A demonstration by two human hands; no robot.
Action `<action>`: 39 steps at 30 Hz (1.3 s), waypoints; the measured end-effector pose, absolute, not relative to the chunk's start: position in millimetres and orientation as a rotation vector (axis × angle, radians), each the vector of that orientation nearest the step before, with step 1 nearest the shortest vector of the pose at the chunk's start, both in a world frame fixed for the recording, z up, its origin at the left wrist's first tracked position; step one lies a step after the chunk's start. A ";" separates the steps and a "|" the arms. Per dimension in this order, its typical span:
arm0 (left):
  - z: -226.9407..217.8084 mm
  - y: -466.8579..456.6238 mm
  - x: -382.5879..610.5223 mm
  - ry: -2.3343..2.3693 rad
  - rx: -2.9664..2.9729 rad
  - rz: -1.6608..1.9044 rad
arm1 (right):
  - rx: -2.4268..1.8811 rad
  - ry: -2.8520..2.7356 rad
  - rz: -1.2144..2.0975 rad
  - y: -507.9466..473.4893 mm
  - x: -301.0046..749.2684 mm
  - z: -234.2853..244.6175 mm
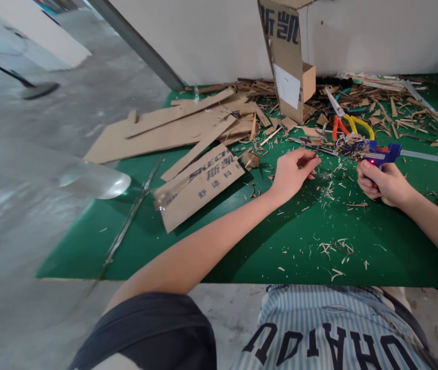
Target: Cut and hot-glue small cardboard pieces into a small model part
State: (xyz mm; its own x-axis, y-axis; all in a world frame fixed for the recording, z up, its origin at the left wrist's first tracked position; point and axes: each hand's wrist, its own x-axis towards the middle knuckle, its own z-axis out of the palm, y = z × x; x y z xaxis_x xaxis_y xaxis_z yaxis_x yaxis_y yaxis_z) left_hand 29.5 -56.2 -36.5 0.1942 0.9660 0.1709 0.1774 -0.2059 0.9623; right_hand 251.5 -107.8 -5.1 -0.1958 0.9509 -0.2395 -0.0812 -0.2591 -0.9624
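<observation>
My right hand (383,182) is wrapped round the handle of a blue glue gun (383,153), which has a small red light lit. A long pale glue stick (431,158) runs out of its back to the right. At its front end is a tangled clump of brown shavings (352,145), which hides the nozzle. My left hand (296,172) is closed in a pinch on a thin dark strip (318,149) that points up; its exact kind is unclear. Scissors with orange and yellow handles (352,126) lie just behind the clump.
Cardboard pieces (203,187) lie left on the green table (242,246). A tall cardboard stand (288,97) rises at the back against the white wall. Cardboard scraps (392,110) heap along the back right. A clear plastic bottle or tube (114,185) hangs over the left edge.
</observation>
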 end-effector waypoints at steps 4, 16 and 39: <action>-35.8 -56.4 29.9 1.131 1.569 1.110 | -1.225 -1.137 1.576 -107.6 251.7 -5.3; -35.5 -56.6 29.4 1.139 1.580 1.111 | -1.237 -1.133 1.577 -108.2 252.6 -6.3; -33.0 -57.7 29.1 1.172 1.606 1.078 | -1.226 -1.158 1.576 -108.2 253.8 -7.4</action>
State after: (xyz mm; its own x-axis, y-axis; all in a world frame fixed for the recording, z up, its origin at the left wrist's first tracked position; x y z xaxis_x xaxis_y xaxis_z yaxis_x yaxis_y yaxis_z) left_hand 29.1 -57.7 -33.0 0.1887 0.9698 0.1544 0.2347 -0.1972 0.9519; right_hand 253.8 -108.2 -7.4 -0.2002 0.9510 -0.2354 -0.0597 -0.2517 -0.9660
